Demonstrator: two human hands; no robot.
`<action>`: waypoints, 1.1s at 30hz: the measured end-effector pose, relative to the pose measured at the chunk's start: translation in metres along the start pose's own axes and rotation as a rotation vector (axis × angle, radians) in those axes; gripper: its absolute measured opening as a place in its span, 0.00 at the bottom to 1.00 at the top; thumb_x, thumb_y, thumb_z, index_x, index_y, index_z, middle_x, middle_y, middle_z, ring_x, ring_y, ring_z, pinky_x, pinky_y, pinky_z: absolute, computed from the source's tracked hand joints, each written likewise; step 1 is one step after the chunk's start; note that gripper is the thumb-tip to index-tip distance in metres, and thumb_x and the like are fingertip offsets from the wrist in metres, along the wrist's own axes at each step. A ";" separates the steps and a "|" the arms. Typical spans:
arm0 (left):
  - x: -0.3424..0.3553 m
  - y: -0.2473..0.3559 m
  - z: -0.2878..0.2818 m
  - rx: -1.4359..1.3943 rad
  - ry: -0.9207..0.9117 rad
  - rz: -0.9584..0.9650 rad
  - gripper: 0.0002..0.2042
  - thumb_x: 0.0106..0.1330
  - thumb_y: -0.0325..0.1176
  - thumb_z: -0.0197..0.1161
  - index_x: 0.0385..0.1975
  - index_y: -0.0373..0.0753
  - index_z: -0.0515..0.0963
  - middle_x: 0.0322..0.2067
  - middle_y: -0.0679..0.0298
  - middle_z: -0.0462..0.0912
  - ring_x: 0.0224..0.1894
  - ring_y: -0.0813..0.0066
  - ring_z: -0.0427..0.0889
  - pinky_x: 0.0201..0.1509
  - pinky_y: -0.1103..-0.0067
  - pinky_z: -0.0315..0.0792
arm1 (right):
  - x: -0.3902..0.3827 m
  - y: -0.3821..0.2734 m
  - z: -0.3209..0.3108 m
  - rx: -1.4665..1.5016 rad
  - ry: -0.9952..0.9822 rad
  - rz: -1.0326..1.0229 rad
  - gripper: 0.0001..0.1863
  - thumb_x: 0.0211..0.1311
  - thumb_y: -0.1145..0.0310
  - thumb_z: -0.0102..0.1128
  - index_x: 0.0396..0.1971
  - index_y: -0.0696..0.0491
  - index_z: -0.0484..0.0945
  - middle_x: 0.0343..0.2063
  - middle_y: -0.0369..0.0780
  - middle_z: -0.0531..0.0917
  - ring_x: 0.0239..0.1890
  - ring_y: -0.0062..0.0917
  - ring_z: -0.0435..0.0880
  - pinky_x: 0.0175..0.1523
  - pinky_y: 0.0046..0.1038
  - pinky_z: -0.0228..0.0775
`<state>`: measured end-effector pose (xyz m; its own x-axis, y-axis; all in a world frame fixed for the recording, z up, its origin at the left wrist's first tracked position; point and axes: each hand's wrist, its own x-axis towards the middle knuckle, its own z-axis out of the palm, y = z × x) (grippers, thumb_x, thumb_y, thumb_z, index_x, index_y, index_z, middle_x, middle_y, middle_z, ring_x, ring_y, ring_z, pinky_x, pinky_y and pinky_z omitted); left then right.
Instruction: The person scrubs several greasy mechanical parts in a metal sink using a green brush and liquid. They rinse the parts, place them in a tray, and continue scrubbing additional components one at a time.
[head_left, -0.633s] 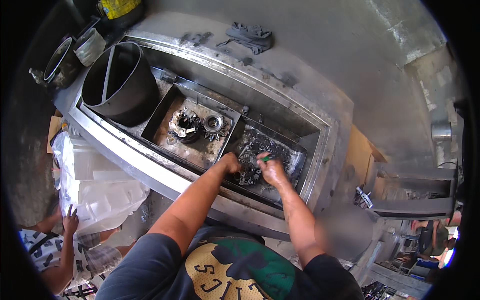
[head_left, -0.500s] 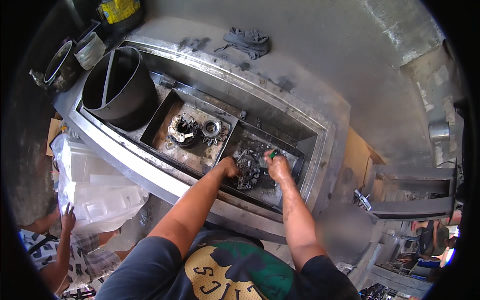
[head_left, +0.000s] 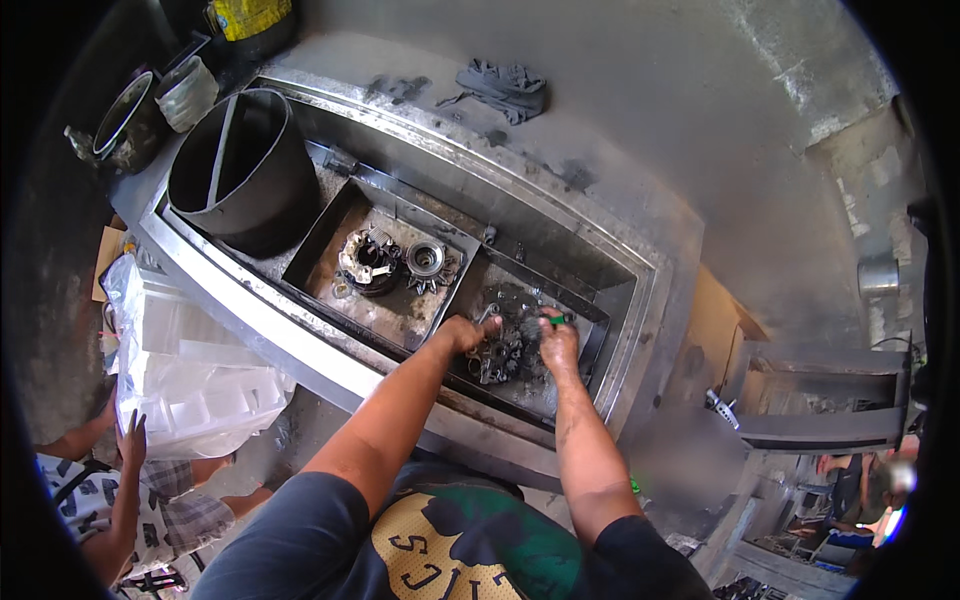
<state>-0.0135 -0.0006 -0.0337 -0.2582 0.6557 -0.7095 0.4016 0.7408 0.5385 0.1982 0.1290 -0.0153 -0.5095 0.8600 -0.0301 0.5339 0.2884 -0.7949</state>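
In the right-hand compartment of a metal basin lies a dark, greasy metal housing point(head_left: 492, 364) with an open, ribbed frame. My left hand point(head_left: 465, 335) grips its left edge, with the thumb along the top. Closed round a small green-handled tool point(head_left: 559, 320), my right hand point(head_left: 560, 350) is just right of the housing. The tool's working end is too dark and blurred to make out. Left of my hands, a shallow tray point(head_left: 385, 317) holds a round machine part with copper-like windings point(head_left: 367, 262) and a finned rotor with a pulley point(head_left: 426, 262).
A large black drum point(head_left: 245, 225) stands at the basin's left end, with a pot point(head_left: 130, 150) beyond it. A dark rag point(head_left: 503, 92) lies behind the basin's metal rim point(head_left: 300, 350). At left, another person's hand point(head_left: 131, 440) touches plastic-wrapped white packaging point(head_left: 190, 365).
My right hand has moved slightly down, and the green handle has swung to point right. My left hand's thumb now stretches over the housing, which appears turned or tilted.
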 end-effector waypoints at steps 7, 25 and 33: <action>-0.058 0.030 -0.033 -0.072 0.013 -0.047 0.51 0.55 0.67 0.72 0.63 0.21 0.73 0.61 0.37 0.78 0.65 0.47 0.79 0.67 0.66 0.75 | 0.005 -0.032 -0.027 -0.353 -0.117 0.229 0.14 0.70 0.59 0.69 0.36 0.56 0.88 0.34 0.47 0.90 0.37 0.37 0.89 0.49 0.38 0.79; -0.098 0.052 -0.020 -0.026 0.054 -0.053 0.50 0.62 0.58 0.71 0.70 0.21 0.56 0.64 0.36 0.75 0.68 0.44 0.76 0.73 0.65 0.69 | -0.006 -0.139 -0.036 -0.288 -0.090 -0.280 0.08 0.69 0.68 0.67 0.38 0.58 0.86 0.38 0.47 0.87 0.38 0.41 0.89 0.48 0.37 0.78; -0.087 0.041 -0.029 -0.023 0.024 -0.064 0.53 0.64 0.63 0.67 0.72 0.19 0.54 0.66 0.35 0.73 0.69 0.43 0.74 0.73 0.65 0.70 | -0.001 -0.120 -0.029 -0.266 0.085 -0.300 0.07 0.67 0.69 0.67 0.37 0.57 0.85 0.36 0.45 0.88 0.39 0.39 0.88 0.48 0.39 0.79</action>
<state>0.0003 -0.0229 0.0632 -0.3040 0.6097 -0.7320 0.3631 0.7846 0.5026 0.1544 0.1060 0.0974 -0.6175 0.7496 0.2383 0.5317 0.6211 -0.5758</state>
